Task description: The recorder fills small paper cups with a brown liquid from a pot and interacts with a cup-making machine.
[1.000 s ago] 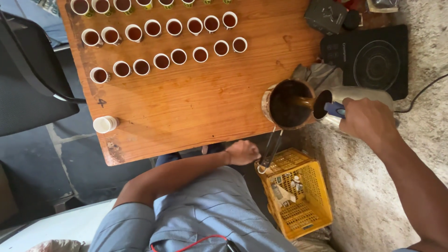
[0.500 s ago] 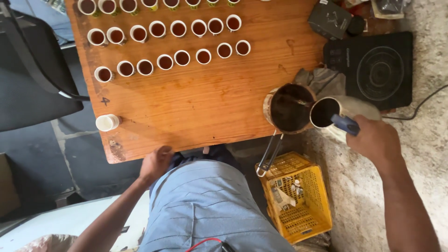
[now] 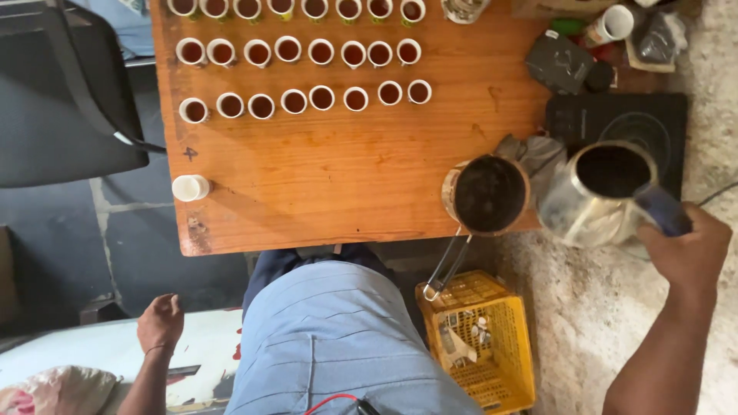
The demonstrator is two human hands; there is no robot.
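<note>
My right hand [image 3: 684, 250] grips the dark handle of a steel kettle [image 3: 600, 192], held upright in the air off the table's right edge. A metal pot [image 3: 486, 194] with dark contents and a long handle stands on the near right corner of the wooden table [image 3: 354, 177]. Rows of small white cups [image 3: 307, 73] filled with dark tea cover the far left of the table. My left hand [image 3: 160, 323] hangs loosely curled below the table's near edge, holding nothing, above a white surface.
A black induction cooktop [image 3: 623, 123] lies at the table's right end with a grey cloth [image 3: 534, 154] beside it. One white cup [image 3: 190, 187] lies on its side near the left edge. A yellow crate [image 3: 484, 338] stands on the floor. A black chair [image 3: 61, 115] stands to the left.
My right hand has raised the kettle and drawn it right, away from the pot. My left hand has left the table's near edge and dropped down to the left.
</note>
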